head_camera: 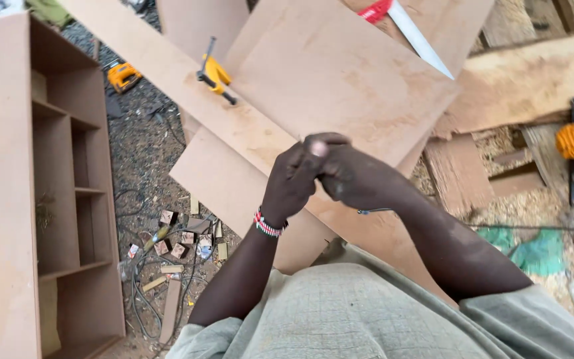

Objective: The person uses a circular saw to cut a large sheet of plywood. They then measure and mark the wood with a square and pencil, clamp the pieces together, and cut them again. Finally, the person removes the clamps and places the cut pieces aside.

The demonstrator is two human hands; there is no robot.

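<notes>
While my two hands meet in front of my chest, the only thing between them is something too small to name: my left hand has its fingers curled in toward my right hand, and the fingertips of both pinch together at one spot, where a pale speck shows at the top of the knuckles. Whether either grip truly closes on a small piece there, I cannot tell; the fingers hide it. Both hands are equally close to that spot, the left coming from the left, the right from the right. They hang above the fibreboard panels stacked on the surface, touching none of them. The nearest tool, a yellow clamp, lies farther off and to the left, its long axis running from far left to near right, nearer my left hand. A handsaw lies far right.
</notes>
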